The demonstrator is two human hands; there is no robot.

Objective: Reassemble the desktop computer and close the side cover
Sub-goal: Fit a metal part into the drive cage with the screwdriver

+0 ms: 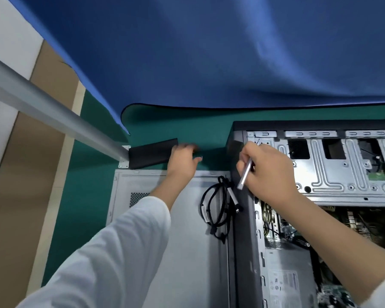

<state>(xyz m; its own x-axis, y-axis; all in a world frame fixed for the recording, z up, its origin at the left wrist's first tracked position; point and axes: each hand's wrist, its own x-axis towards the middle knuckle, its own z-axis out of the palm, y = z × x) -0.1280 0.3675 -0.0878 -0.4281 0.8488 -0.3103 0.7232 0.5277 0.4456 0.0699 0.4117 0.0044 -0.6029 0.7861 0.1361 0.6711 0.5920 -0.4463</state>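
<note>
One open computer case point(333, 165) lies on its side along the right edge of the green mat point(93, 196), long axis running toward the person, its open side facing up. One grey side cover point(171, 241) lies flat just left of it, carrying one coiled black cable point(216, 210). The right hand point(269, 170) grips one silver screwdriver point(245, 174) over the case's far left corner. The left hand point(182, 158), fingers relaxed, reaches past the cover beside one black panel point(151, 154).

Open computer case on a green desk, both hands at work

The right hand point(269, 167) grips a silver screwdriver point(245, 174) at frame centre beside the open computer case point(333, 165); the left hand point(182, 160) reaches over the side cover point(171, 218), where a black cable point(216, 207) lies.
</note>
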